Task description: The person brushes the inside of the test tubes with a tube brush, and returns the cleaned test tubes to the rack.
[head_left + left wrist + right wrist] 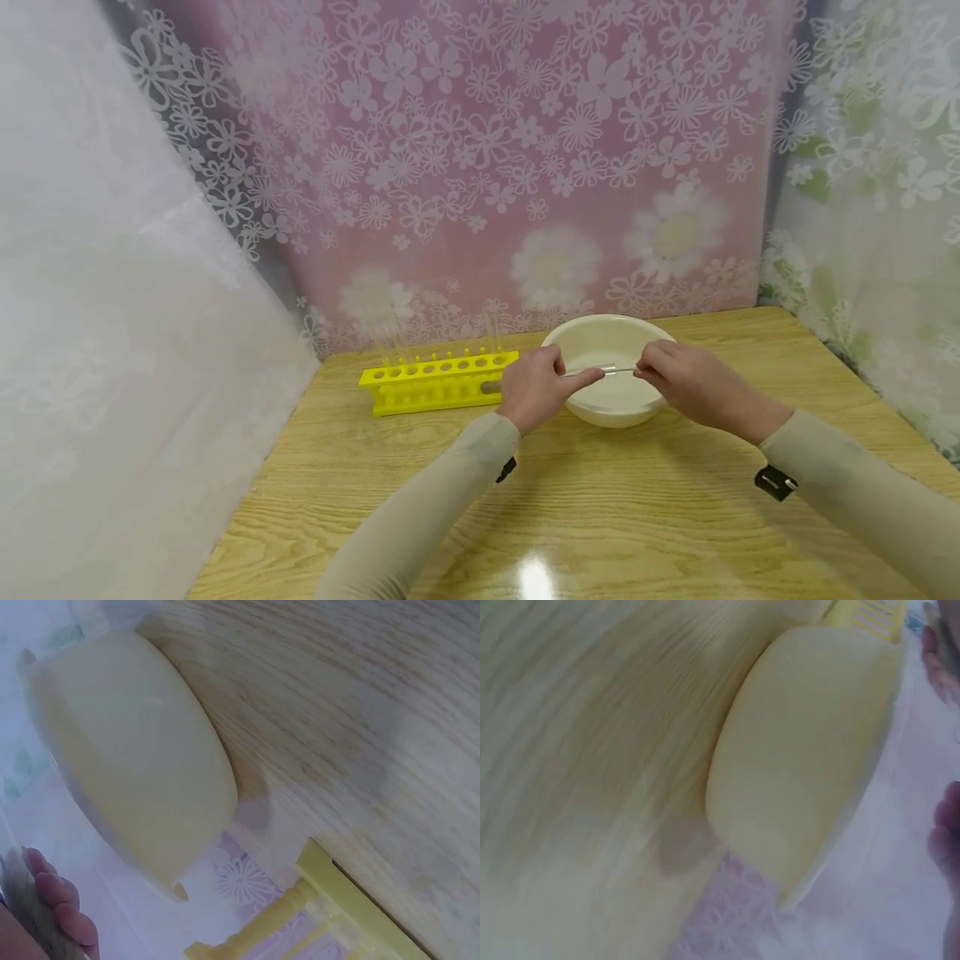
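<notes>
The left hand [534, 383] grips a clear test tube [610, 369] sideways, partly over the cream basin [611, 414], its greyish end poking out left; the right hand [690, 379] pinches a thin rod [626, 370] at the tube's right end. Left of the basin, a yellow test-tube rack [435, 408] stands on the wooden table [637, 500]

A pink, white-flowered sheet [525, 150] hangs at twelve o'clock, whitish sheeting [135, 292] at nine, green-and-white floral sheeting [870, 192] at two, around a wood-grain table [315, 483] with bright glare [536, 577] at six.
</notes>
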{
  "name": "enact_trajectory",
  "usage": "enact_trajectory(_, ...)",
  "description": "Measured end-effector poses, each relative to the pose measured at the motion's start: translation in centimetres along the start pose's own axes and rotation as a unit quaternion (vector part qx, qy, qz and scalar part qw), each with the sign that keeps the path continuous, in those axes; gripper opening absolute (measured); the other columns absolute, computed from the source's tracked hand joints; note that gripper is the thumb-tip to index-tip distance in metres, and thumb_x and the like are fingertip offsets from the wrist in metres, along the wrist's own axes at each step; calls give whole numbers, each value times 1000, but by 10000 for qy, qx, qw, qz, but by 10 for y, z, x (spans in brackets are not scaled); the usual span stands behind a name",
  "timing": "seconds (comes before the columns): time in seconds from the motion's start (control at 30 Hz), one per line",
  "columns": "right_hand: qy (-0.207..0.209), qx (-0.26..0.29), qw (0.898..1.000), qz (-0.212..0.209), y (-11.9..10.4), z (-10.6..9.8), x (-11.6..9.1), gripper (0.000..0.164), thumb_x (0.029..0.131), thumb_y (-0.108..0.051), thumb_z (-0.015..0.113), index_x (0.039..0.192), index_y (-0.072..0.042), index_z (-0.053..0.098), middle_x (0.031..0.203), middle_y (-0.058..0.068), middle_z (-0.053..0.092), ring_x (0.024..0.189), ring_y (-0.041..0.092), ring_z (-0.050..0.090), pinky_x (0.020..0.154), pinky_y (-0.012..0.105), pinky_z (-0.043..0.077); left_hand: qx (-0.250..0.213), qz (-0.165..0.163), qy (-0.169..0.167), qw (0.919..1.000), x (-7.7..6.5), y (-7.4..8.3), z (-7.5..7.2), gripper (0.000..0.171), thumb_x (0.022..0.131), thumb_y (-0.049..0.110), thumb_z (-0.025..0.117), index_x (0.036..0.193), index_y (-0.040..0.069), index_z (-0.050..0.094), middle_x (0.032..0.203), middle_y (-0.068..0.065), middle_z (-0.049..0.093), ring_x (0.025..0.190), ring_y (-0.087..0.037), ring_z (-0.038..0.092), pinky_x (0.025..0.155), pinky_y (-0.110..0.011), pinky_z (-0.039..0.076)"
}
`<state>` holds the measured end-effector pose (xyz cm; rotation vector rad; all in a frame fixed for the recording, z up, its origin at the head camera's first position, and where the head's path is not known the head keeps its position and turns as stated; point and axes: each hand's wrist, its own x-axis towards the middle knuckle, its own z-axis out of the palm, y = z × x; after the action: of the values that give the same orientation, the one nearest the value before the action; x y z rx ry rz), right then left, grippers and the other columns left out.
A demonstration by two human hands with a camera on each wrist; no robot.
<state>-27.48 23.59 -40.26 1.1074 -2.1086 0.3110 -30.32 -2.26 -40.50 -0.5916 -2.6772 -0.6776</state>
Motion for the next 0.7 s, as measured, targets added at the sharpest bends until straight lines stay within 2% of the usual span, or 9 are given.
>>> enact_trajectory(0.07,-278,566,9965,544,-2,-1,0,12,97,-12,68,90,-12,58,76,-6,55,61,-1,39,54,21,39,50,26,28,10000,0,-1,0,64,79,86,54,70,23,52,54,6,47,43,-12,42,40,-26,29)
enact_trajectory(0.13,-529,1162,9855,1114,-4,-1,0,21,87,0,75,90,-13,59,74,-6,57,58,-3,39,53,21,39,104,48,40,9999,-1,-1,-1,64,79,86,54,70,23,52,54,6,47,42,-12,41,40,-26,28)
enact_trajectory(0.2,-694,1646,9715,1556,-4,-1,1,17,91,-3,72,90,-15,59,72,-5,59,55,-2,39,52,21,39,156,72,59,9998,-1,-2,-2,64,79,85,54,70,22,51,54,6,46,42,-12,40,40,-26,27)
enact_trajectory(0.33,-857,2299,9458,2128,-3,0,1,11,98,-11,66,90,-14,59,70,2,58,54,3,39,52,24,39,231,110,127,9996,-1,-3,-1,64,79,85,54,69,22,51,53,6,44,42,-11,39,40,-25,25)
enact_trajectory(0.47,-1022,2845,9159,2640,0,1,4,14,101,-15,62,90,-8,59,70,8,55,53,9,40,51,27,39,339,164,223,9990,0,-3,1,64,79,86,53,69,23,51,53,7,44,42,-10,38,40,-25,26)
enact_trajectory(0.57,-1246,3309,8830,3088,2,-1,8,20,103,-18,60,90,-2,58,65,7,51,50,12,41,49,29,39,427,190,297,9985,1,-3,1,64,80,86,51,69,23,51,53,8,44,42,-9,38,40,-24,26)
enact_trajectory(0.7,-1637,3941,8189,3839,6,-2,13,30,104,-25,58,91,1,53,65,5,47,50,15,42,49,31,41,600,243,426,9970,1,-2,2,65,80,87,51,68,23,49,52,8,41,40,-8,34,39,-23,23)
